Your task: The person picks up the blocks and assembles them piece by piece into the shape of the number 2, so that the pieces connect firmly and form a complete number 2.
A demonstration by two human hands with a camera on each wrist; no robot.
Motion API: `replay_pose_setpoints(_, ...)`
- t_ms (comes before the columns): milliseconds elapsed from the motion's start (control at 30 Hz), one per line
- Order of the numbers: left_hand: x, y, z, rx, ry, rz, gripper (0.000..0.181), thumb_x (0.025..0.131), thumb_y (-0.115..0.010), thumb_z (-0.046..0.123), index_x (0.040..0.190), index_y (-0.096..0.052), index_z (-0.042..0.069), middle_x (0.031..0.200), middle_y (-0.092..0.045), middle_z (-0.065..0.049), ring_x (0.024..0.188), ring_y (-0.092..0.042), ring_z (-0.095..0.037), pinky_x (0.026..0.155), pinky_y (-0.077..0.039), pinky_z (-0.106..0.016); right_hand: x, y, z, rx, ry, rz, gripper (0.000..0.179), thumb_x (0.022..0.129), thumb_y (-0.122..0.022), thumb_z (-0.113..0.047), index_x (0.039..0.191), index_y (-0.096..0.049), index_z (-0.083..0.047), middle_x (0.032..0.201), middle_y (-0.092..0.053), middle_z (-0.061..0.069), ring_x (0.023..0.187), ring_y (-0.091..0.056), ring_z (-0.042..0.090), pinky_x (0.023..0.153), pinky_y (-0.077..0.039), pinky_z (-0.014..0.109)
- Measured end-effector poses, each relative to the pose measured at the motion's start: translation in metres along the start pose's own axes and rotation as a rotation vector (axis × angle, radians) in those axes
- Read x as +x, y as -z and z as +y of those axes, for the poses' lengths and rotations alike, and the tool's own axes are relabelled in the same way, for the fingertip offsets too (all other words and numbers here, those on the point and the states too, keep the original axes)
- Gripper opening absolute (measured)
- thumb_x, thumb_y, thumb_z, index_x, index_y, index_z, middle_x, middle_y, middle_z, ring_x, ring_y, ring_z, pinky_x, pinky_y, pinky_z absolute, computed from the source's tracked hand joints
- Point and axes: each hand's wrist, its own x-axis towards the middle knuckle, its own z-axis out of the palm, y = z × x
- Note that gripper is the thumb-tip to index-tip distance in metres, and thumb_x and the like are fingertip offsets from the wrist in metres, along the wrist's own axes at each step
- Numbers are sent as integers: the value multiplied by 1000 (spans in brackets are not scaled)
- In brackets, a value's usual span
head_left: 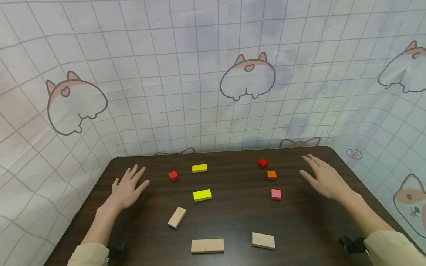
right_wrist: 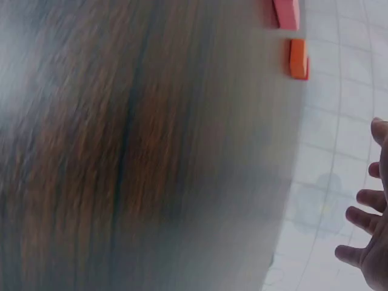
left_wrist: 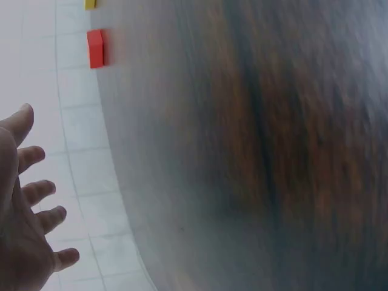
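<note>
My left hand point(head_left: 125, 190) hovers over the left side of the dark table, fingers spread and nothing held. The nearest thing to it is a red block point(head_left: 173, 175). On the opposite side my right hand point(head_left: 326, 178) is held out with straight fingers, also holding nothing. Close by it lie another red block point(head_left: 263, 163), an orange block point(head_left: 271, 175) and a pink block point(head_left: 276, 194). Both wrist views show the hands apart from the blocks, with the red block point(left_wrist: 96, 48) beyond the left and the orange block point(right_wrist: 297, 59) beyond the right.
Two yellow blocks point(head_left: 202, 195) lie left of centre on the brown wooden table point(head_left: 233, 214). Nearer the front are a short plain wooden block point(head_left: 177, 217), a longer one point(head_left: 208, 246) and a third point(head_left: 263, 241). A gridded cloth point(head_left: 166, 92) hangs behind the table.
</note>
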Motion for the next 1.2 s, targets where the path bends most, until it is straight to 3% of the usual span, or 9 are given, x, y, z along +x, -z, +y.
replay_pose_setpoints(400,-2,1,35,-20,-101,96,60,109,-47,44,154,-44,4,161,-29,-28,144,-27,-51,103,-16,-77,4,-4,-39,109,86,101,50,105,-61,-29,144,-53,1,139,-56,26,129,-49,48,102,-37,66)
replay_pose_setpoints(667,-5,-1,58,-51,-157,126,55,108,-52,40,153,-48,7,156,-38,-24,141,-34,-47,103,-20,-75,7,-7,-64,146,132,99,43,103,-65,-25,138,-60,-1,133,-63,19,124,-55,42,101,-41,63)
replay_pose_setpoints(1200,-11,-20,102,-129,-350,189,50,105,-61,36,147,-56,10,146,-53,-14,134,-50,-40,101,-29,-69,1,-18,-92,223,222,101,32,100,-70,-20,128,-66,-4,124,-69,8,113,-66,31,91,-52,53)
